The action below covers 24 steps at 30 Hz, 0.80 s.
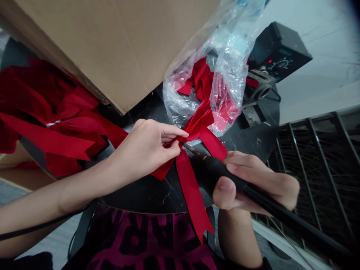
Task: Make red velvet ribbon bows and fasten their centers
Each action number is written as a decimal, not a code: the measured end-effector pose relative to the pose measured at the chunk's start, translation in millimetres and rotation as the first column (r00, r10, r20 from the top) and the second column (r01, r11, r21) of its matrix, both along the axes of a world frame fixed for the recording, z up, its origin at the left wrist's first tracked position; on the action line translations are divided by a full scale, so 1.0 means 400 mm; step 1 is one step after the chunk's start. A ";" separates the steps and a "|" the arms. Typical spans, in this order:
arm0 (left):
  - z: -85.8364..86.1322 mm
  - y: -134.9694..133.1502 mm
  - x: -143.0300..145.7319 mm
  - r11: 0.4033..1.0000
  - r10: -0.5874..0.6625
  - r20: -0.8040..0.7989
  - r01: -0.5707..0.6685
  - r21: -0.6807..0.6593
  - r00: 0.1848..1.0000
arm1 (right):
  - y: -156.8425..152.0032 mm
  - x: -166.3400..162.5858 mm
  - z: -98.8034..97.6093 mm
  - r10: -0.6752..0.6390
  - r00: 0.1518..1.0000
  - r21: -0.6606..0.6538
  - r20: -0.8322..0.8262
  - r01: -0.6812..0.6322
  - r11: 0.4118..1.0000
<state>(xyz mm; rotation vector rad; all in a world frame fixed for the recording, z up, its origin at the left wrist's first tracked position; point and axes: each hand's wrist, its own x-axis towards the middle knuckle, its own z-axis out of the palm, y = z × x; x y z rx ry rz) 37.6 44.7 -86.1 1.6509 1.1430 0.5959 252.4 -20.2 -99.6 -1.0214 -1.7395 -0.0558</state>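
Observation:
My left hand (146, 148) pinches the knot of a red ribbon bow (194, 150) between thumb and fingers, above a small black round table (250, 138). The bow's tails hang down toward my lap. My right hand (253, 182) is wrapped round the black handle of a soldering-iron-like tool (216, 168). Its metal tip points at the bow's knot, close to my left fingertips. A black cord runs from the handle off to the lower right.
A clear plastic bag (225, 67) with red ribbon pieces lies behind the bow. A black control box (278, 48) with a dial and red light stands at the back right. A cardboard box (112, 45) looms upper left, above a heap of finished red bows (47, 116). A dark metal rack (317, 165) is on the right.

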 end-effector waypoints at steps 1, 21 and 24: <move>0.000 0.000 0.000 1.000 0.003 0.000 -0.003 -0.002 1.000 | 0.006 -0.009 -0.003 0.011 1.000 0.080 -0.019 -0.009 0.997; 0.000 0.000 0.001 0.999 0.017 -0.037 -0.016 0.034 0.999 | 0.008 -0.031 0.012 0.072 0.996 0.061 0.043 -0.075 0.995; 0.000 -0.001 0.001 0.999 0.020 -0.033 -0.019 0.030 0.999 | 0.007 -0.028 0.011 0.085 0.995 0.052 0.049 -0.088 0.995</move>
